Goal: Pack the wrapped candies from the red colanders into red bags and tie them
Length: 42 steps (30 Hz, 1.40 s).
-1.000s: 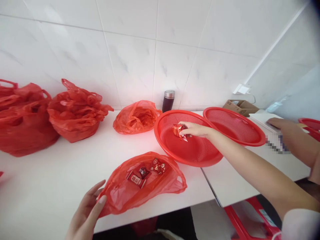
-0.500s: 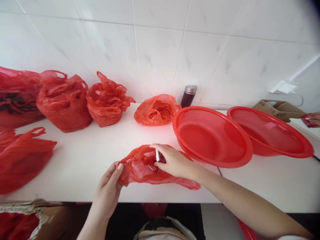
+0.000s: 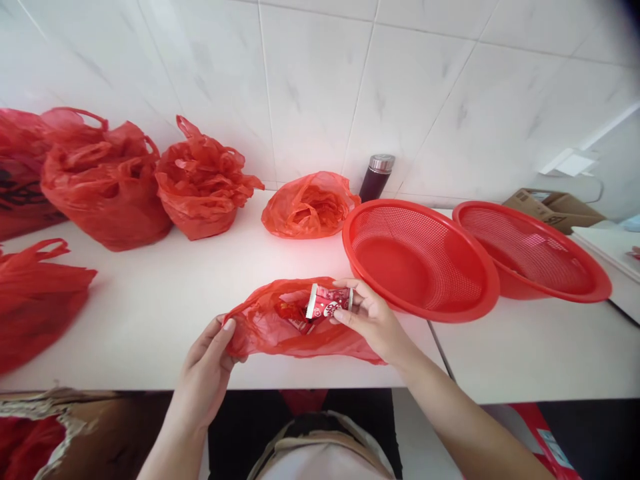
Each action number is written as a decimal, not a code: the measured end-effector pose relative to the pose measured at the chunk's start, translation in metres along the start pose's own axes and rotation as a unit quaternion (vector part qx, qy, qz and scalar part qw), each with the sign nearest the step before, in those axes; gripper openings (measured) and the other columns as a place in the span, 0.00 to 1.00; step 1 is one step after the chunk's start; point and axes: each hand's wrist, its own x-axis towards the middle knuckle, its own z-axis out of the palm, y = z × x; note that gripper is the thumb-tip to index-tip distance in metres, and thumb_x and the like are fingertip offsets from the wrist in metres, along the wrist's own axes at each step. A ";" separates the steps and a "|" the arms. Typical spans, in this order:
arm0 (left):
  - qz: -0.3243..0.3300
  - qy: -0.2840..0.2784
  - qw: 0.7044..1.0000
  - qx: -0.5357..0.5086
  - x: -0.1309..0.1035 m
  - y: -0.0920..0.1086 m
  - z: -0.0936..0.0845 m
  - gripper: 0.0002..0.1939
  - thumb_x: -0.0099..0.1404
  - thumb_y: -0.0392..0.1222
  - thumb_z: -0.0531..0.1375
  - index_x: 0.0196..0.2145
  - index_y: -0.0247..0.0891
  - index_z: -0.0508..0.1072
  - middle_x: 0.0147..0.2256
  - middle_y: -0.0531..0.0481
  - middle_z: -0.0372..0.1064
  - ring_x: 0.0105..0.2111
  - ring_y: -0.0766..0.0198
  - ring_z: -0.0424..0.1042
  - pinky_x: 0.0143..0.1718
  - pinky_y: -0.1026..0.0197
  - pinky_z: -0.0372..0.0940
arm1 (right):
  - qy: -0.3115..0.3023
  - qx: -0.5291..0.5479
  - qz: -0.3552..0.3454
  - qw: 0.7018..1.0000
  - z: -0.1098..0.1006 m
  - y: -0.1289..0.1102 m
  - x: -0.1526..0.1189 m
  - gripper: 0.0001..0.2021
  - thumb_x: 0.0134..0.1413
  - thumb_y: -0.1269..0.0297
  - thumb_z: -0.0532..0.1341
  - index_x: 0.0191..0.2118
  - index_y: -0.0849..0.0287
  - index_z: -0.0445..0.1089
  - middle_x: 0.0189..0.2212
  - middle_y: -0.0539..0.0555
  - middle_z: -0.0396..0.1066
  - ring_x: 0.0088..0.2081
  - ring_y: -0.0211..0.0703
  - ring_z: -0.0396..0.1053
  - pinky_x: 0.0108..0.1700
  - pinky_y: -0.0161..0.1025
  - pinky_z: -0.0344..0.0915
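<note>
My left hand (image 3: 213, 353) pinches the left edge of a red plastic bag (image 3: 265, 333) that lies open on the white table. My right hand (image 3: 367, 313) holds a small red and white wrapped packet (image 3: 330, 303) above the bag's mouth, its printed side facing me. The packet's kind I cannot make out for certain; it looks like a sweet or snack. Inside the bag lie some small red wrapped pieces (image 3: 300, 321), partly hidden by the plastic and the packet.
Two red perforated baskets (image 3: 425, 308) stand at the right, with a dark flask (image 3: 377, 177) behind. Several filled red bags (image 3: 107, 200) line the left, and a bunched red bag (image 3: 310, 207) sits at the back. A cardboard box (image 3: 553, 210) stands far right, near another person's fingertips.
My right hand has drawn back and up from the bag's opening, turning so that the packet now shows its printed face. My left hand keeps its hold. The view has shifted slightly.
</note>
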 end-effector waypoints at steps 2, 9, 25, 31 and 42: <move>0.001 0.001 1.000 0.001 0.000 -0.001 -0.001 0.12 0.58 0.50 0.66 0.30 0.38 0.72 0.30 0.54 0.62 0.27 0.69 0.59 0.22 0.69 0.63 | 0.024 -0.078 -0.061 0.995 0.000 0.005 0.000 0.16 0.56 0.69 0.61 0.50 0.51 0.65 0.46 0.53 0.72 0.47 0.44 0.72 0.46 0.44 0.73; 0.000 0.012 1.000 0.005 -0.004 -0.004 -0.008 0.12 0.58 0.50 0.65 0.32 0.39 0.73 0.31 0.54 0.62 0.28 0.69 0.60 0.24 0.69 0.63 | -0.095 -0.420 -0.191 0.882 -0.004 0.033 -0.010 0.24 0.59 0.80 0.50 0.54 0.49 0.69 0.65 0.51 0.54 0.68 0.50 0.45 0.63 0.55 0.57; -0.037 0.006 0.989 0.145 -0.026 0.001 -0.033 0.15 0.50 0.51 0.70 0.32 0.40 0.76 0.33 0.51 0.72 0.33 0.62 0.70 0.33 0.66 0.69 | 0.130 -0.335 0.036 0.933 -0.046 0.034 -0.087 0.14 0.61 0.58 0.57 0.52 0.51 0.67 0.44 0.57 0.71 0.43 0.49 0.72 0.43 0.46 0.72; 0.113 0.026 0.992 0.038 -0.009 0.063 0.001 0.15 0.44 0.47 0.74 0.26 0.38 0.76 0.24 0.55 0.72 0.23 0.70 0.68 0.26 0.71 0.66 | 0.174 -0.184 -0.104 0.962 -0.046 -0.061 -0.052 0.10 0.59 0.62 0.61 0.47 0.52 0.68 0.33 0.51 0.71 0.29 0.37 0.69 0.28 0.35 0.69; 0.302 -0.073 0.949 -0.049 -0.015 0.149 0.068 0.02 0.58 0.34 0.65 0.31 0.34 0.78 0.31 0.50 0.74 0.35 0.67 0.72 0.40 0.66 0.67 | 0.031 -0.115 -0.189 0.975 -0.036 -0.174 0.039 0.20 0.50 0.71 0.66 0.49 0.53 0.65 0.34 0.47 0.70 0.26 0.29 0.66 0.22 0.27 0.60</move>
